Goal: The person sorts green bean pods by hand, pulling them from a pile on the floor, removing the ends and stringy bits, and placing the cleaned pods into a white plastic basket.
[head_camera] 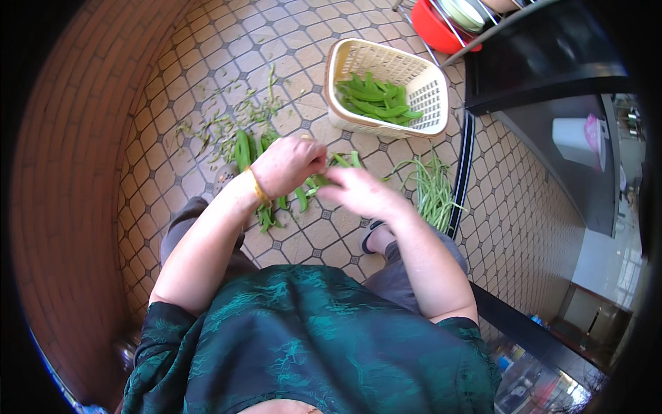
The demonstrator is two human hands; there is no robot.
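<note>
My right hand (362, 191), blurred, pinches a flat green bean pod (317, 181) between thumb and fingers. Close against it is my left hand (290, 161), its fingers curled at the pod's near end; what is inside them is hidden. A yellow band (257, 186) circles the left wrist. Broad green pods (243, 150) lie on the floor beyond the left hand, and more pods (301, 198) show beneath both hands. The cream plastic basket (336, 116) ahead holds several flat green pods (375, 98).
Long thin green beans (430, 189) lie in a pile by a dark door track (462, 171). Trimmings (222, 124) are scattered over the tiled floor (300, 238). A brick-patterned wall (72, 171) rises at left. A rack holds a red basin (437, 31). A white bin (574, 137) stands beyond the track.
</note>
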